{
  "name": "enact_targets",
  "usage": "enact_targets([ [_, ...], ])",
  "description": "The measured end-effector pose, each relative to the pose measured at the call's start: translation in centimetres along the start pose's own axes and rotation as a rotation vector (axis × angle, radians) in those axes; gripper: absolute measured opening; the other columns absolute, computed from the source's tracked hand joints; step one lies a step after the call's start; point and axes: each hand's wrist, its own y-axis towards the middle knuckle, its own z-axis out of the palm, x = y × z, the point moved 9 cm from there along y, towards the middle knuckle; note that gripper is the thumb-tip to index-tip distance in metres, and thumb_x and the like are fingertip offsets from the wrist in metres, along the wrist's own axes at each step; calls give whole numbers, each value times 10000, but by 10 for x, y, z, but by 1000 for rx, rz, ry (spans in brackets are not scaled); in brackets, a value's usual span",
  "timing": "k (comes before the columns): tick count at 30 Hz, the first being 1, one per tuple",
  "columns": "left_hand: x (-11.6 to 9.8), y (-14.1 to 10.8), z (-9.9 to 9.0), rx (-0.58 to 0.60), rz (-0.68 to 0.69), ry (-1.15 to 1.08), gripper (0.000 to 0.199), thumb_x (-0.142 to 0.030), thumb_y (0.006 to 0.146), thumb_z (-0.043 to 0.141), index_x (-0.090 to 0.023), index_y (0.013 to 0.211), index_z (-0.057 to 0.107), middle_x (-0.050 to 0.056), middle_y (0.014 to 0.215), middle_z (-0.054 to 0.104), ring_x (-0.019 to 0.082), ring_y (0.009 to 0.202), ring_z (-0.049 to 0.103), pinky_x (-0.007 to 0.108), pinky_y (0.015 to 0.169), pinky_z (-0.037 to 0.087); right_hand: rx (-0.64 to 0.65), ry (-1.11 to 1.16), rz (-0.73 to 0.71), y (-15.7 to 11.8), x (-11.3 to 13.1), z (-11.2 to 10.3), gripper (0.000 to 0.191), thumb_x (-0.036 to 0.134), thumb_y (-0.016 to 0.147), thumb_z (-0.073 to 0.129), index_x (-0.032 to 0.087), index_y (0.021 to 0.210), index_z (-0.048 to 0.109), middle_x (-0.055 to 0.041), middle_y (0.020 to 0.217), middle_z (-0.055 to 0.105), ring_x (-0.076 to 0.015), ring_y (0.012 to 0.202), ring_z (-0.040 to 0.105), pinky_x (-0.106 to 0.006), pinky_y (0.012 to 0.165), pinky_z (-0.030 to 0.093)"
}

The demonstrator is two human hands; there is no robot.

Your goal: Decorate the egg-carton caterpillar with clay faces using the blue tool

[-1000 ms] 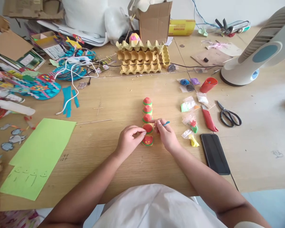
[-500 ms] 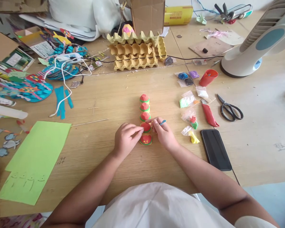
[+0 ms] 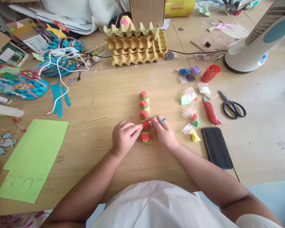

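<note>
Red-topped row (image 3: 144, 113): is being carried by the desk (image 3: 123, 79), seemingly centred for reach
Left hand (image 3: 127, 135): is being pinched narrowly on the second-nearest cup (image 3: 146, 125), perhaps for steadying
Right hand (image 3: 165, 132): blue-ended tool (image 3: 162, 120) is being gripped pen-like, probably for control
Small bags (image 3: 189, 95): are being spread nearby, presumably for handiness

Handwritten digits (image 3: 60, 159) on the tabletop (image 3: 90, 139) — seemingly "12", others blurred

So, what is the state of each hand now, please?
Left hand: closed in a pinch at a red dome; anything held cannot be told.
Right hand: closed, holding a blue-ended tool.
</note>
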Motion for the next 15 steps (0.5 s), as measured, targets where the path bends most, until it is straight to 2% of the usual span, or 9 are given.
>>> enact_targets([
  [6,2,0,-2,6,-55,-69,129,-231,926,679,-236,1022,765,44,953,780,190,844,675,338,819,509,10,-1,-16,0,0,1,414,613,938,534,233,777,570,-3,750,580,-171,764,530,-317,742,425],
  [15,-1,3,0,12,-45,-76,46,-232,916,696,-215,908,738,35,884,757,192,821,659,336,804,494,11,3,-22,0,-2,1,393,589,950,530,233,789,571,7,739,555,-167,764,532,-314,760,435],
])
